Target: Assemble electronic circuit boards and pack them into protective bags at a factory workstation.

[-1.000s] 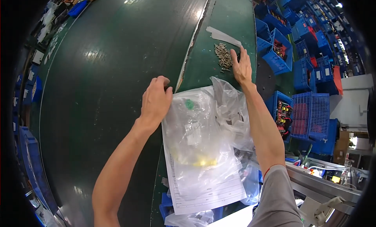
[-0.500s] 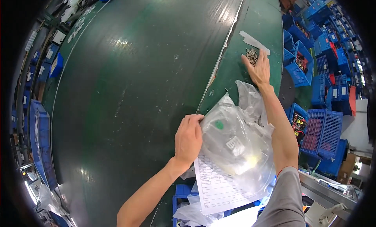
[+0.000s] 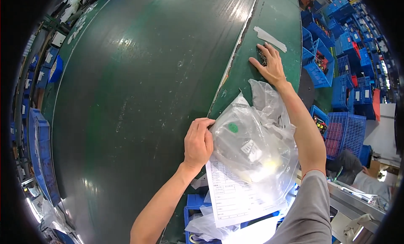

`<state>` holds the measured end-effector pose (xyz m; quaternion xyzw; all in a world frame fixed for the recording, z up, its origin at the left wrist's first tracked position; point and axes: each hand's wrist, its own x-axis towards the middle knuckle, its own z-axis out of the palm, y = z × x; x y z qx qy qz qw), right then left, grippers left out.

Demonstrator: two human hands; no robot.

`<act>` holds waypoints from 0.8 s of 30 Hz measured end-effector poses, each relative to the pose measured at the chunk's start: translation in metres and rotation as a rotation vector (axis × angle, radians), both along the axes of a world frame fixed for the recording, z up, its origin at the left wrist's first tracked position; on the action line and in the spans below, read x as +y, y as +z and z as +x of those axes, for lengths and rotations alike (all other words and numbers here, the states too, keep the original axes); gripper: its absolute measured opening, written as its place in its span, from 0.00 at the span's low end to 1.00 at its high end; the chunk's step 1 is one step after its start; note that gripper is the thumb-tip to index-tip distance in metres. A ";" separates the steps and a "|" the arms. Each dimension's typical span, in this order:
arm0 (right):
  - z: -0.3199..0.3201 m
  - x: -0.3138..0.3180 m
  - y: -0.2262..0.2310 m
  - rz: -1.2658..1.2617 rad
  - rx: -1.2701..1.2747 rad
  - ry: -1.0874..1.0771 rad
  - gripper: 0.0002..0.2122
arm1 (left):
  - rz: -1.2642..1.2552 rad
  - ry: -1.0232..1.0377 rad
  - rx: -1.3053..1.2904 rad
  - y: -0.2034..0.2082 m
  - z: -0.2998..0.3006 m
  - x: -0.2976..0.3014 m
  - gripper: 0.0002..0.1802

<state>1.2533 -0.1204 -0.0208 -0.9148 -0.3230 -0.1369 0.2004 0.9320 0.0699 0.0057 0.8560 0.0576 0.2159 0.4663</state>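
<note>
A clear plastic bag [image 3: 235,147] with a green round sticker and a white label lies on the right side of the green work surface. At its left edge my left hand [image 3: 198,143] is closed, fingers curled together against the plastic; the fingertips are partly hidden. Farther off, my right hand [image 3: 271,67] is open, fingers spread over a small pile of screws [image 3: 262,58], covering most of it. Crumpled clear plastic [image 3: 264,96] lies between the bag and my right forearm. Under the bag's near side is a printed paper form [image 3: 229,202].
A white strip [image 3: 270,39] lies beyond the screws. Blue crates [image 3: 318,69] with parts stand along the right, and a blue bin [image 3: 195,200] with plastic bags sits near the lower edge. Another person's dark sleeve [image 3: 347,165] shows at the lower right. A long blue tray [image 3: 41,153] borders the left.
My right hand has shifted left over the screws, its fingers spread wider, hiding more of the pile. A person has come into view at the lower right. My left hand stays by the bag.
</note>
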 end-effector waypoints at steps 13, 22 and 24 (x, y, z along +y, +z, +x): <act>0.013 0.011 -0.001 -0.053 -0.176 -0.103 0.13 | 0.060 0.003 -0.016 0.000 -0.003 -0.003 0.14; 0.007 0.016 -0.002 -0.132 -0.323 -0.026 0.11 | 0.100 0.004 -0.029 -0.002 -0.002 -0.001 0.14; 0.007 0.017 -0.002 -0.119 -0.384 0.013 0.12 | 0.107 0.005 -0.049 -0.002 -0.002 -0.001 0.14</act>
